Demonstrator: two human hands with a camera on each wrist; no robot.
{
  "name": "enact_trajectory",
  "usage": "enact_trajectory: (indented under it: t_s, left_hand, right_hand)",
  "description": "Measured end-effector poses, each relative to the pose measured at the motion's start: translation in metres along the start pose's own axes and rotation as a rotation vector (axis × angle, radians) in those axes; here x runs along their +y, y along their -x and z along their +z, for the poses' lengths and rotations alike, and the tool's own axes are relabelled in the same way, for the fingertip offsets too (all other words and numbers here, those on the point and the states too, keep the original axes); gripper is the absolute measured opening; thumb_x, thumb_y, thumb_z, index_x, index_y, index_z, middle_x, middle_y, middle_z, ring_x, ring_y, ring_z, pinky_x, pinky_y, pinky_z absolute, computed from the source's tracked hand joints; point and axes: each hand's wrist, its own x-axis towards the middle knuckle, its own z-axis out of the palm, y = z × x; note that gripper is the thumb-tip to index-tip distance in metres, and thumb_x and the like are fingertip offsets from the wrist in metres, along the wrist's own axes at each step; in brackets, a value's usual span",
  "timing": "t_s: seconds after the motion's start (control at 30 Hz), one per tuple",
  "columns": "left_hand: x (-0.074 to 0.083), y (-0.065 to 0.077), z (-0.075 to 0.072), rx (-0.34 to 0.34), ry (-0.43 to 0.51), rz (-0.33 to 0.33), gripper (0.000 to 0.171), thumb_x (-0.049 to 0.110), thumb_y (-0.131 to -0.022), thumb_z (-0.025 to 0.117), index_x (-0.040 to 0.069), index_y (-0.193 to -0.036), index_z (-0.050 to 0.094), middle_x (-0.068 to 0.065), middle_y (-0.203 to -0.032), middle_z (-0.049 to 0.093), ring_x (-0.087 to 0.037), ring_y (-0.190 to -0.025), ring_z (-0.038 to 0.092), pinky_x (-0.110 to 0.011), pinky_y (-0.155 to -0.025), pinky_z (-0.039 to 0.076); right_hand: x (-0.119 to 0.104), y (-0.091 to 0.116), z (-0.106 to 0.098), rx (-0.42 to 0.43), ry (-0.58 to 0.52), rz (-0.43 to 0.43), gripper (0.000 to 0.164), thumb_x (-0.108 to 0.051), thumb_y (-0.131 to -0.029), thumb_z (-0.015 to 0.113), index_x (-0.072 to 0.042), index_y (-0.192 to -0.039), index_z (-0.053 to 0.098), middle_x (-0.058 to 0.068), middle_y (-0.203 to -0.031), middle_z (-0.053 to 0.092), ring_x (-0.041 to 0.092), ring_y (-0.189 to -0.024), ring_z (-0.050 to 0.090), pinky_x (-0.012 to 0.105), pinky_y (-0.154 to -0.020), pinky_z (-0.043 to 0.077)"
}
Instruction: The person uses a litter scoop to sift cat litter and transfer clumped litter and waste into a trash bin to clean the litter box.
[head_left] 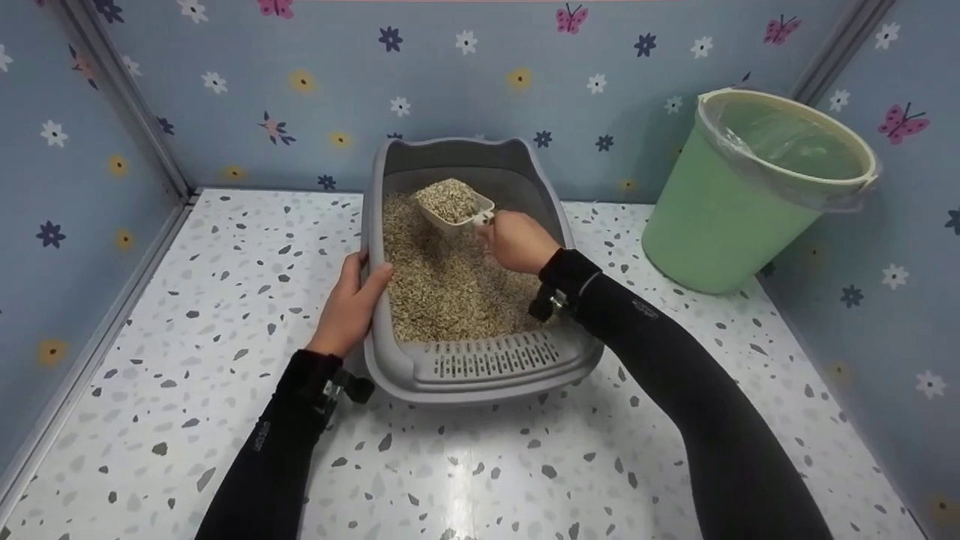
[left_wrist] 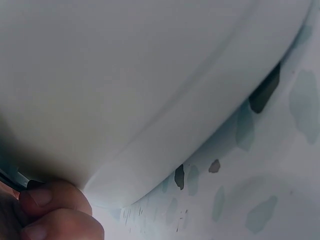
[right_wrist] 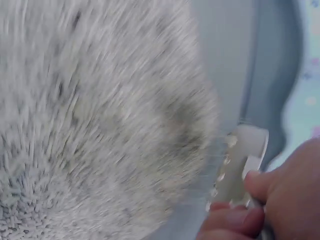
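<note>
A grey litter box [head_left: 480, 391] stands on the floor, filled with tan pellet litter [head_left: 450, 311]. My left hand [head_left: 350, 306] grips its left side wall, thumb over the rim and fingers on the outer face; the left wrist view shows curled fingertips [left_wrist: 60, 220] against the box's pale outer side. Over the litter, my right hand [head_left: 521, 241] holds a white litter scoop [head_left: 453, 224] by its handle. The scoop carries a heaped load of pellets [head_left: 448, 199]. In the right wrist view, thumb and fingers close round the handle beside the scoop's edge [right_wrist: 252, 140].
To the right stands a light green bin [head_left: 720, 217] lined with a clear plastic bag [head_left: 787, 142]. The speckled floor [head_left: 247, 360] surrounds the box. A blue flowered wall [head_left: 465, 97] runs close behind it, with side walls left and right.
</note>
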Motion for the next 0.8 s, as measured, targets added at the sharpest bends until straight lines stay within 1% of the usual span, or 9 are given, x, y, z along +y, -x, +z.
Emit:
enact_trajectory:
  t_s: [0.07, 0.13, 0.23, 0.33, 0.43, 0.5, 0.67, 0.73, 0.8]
  left_hand:
    - [-0.001, 0.000, -0.001, 0.000, 0.003, 0.001, 0.086, 0.064, -0.114, 0.051, 0.012, -0.177, 0.025, -0.022, -0.176, 0.035, -0.040, -0.160, 0.037, -0.055, -0.132, 0.027]
    - [-0.001, 0.001, -0.003, -0.001, 0.010, 0.002, 0.085, 0.064, -0.114, 0.051, 0.012, -0.177, 0.025, -0.022, -0.177, 0.034, -0.040, -0.160, 0.036, -0.055, -0.132, 0.027]
    - [-0.002, 0.002, -0.006, -0.001, 0.020, 0.002, 0.084, 0.062, -0.115, 0.051, 0.012, -0.177, 0.023, -0.021, -0.178, 0.032, -0.040, -0.162, 0.035, -0.054, -0.132, 0.026]
    - [-0.002, 0.004, -0.007, -0.017, 0.029, 0.001, 0.084, 0.061, -0.116, 0.049, 0.012, -0.178, 0.019, -0.019, -0.181, 0.026, -0.038, -0.164, 0.030, -0.054, -0.133, 0.025]
    - [-0.002, 0.004, -0.007, -0.034, 0.028, 0.000, 0.086, 0.061, -0.116, 0.047, 0.012, -0.179, 0.016, -0.018, -0.182, 0.022, -0.037, -0.166, 0.027, -0.053, -0.134, 0.024]
    - [-0.002, 0.004, -0.006, -0.036, 0.024, -0.002, 0.086, 0.062, -0.116, 0.047, 0.012, -0.179, 0.016, -0.018, -0.182, 0.023, -0.036, -0.166, 0.028, -0.053, -0.134, 0.025]
    - [-0.002, 0.003, -0.005, -0.021, 0.022, 0.000, 0.085, 0.061, -0.116, 0.048, 0.013, -0.179, 0.018, -0.018, -0.182, 0.024, -0.037, -0.165, 0.028, -0.052, -0.134, 0.024]
    - [-0.003, 0.002, -0.004, -0.021, 0.019, -0.004, 0.085, 0.062, -0.116, 0.048, 0.013, -0.179, 0.018, -0.018, -0.182, 0.025, -0.036, -0.166, 0.028, -0.052, -0.134, 0.024]
    - [-0.004, 0.002, -0.001, -0.025, 0.017, -0.008, 0.085, 0.062, -0.115, 0.049, 0.013, -0.179, 0.019, -0.019, -0.181, 0.026, -0.037, -0.165, 0.030, -0.053, -0.133, 0.025]
  right_hand:
    - [-0.007, 0.013, -0.009, 0.020, -0.002, 0.022, 0.038, -0.030, -0.122, 0.048, -0.011, -0.090, 0.056, 0.004, -0.083, 0.052, 0.031, -0.079, 0.059, 0.053, -0.087, 0.057]
    - [-0.014, 0.027, -0.018, 0.023, -0.011, 0.049, 0.035, -0.031, -0.122, 0.047, -0.009, -0.097, 0.058, 0.005, -0.087, 0.054, 0.031, -0.083, 0.061, 0.053, -0.087, 0.058]
    - [-0.021, 0.047, -0.033, 0.006, -0.065, 0.080, 0.035, -0.034, -0.122, 0.048, -0.008, -0.103, 0.061, 0.005, -0.089, 0.055, 0.027, -0.080, 0.058, 0.048, -0.078, 0.057]
    - [-0.024, 0.067, -0.044, -0.015, -0.119, 0.110, 0.033, -0.035, -0.122, 0.049, -0.009, -0.106, 0.061, 0.004, -0.091, 0.054, 0.021, -0.075, 0.053, 0.042, -0.069, 0.053]
    - [-0.024, 0.083, -0.050, -0.020, -0.133, 0.130, 0.033, -0.035, -0.122, 0.049, -0.009, -0.105, 0.060, 0.003, -0.089, 0.053, 0.020, -0.073, 0.051, 0.039, -0.066, 0.050]
    - [-0.024, 0.087, -0.049, -0.014, -0.138, 0.141, 0.033, -0.035, -0.122, 0.049, -0.009, -0.105, 0.060, 0.004, -0.089, 0.053, 0.021, -0.074, 0.052, 0.040, -0.068, 0.050]
    - [-0.026, 0.077, -0.037, 0.022, -0.104, 0.143, 0.034, -0.035, -0.121, 0.048, -0.008, -0.106, 0.061, 0.006, -0.091, 0.057, 0.025, -0.079, 0.057, 0.043, -0.073, 0.054]
    - [-0.026, 0.081, -0.036, 0.021, -0.088, 0.149, 0.034, -0.035, -0.122, 0.048, -0.008, -0.107, 0.061, 0.007, -0.092, 0.057, 0.026, -0.081, 0.057, 0.043, -0.074, 0.054]
    - [-0.026, 0.094, -0.038, 0.005, -0.094, 0.174, 0.033, -0.035, -0.122, 0.048, -0.008, -0.107, 0.060, 0.008, -0.093, 0.058, 0.026, -0.081, 0.057, 0.043, -0.073, 0.054]
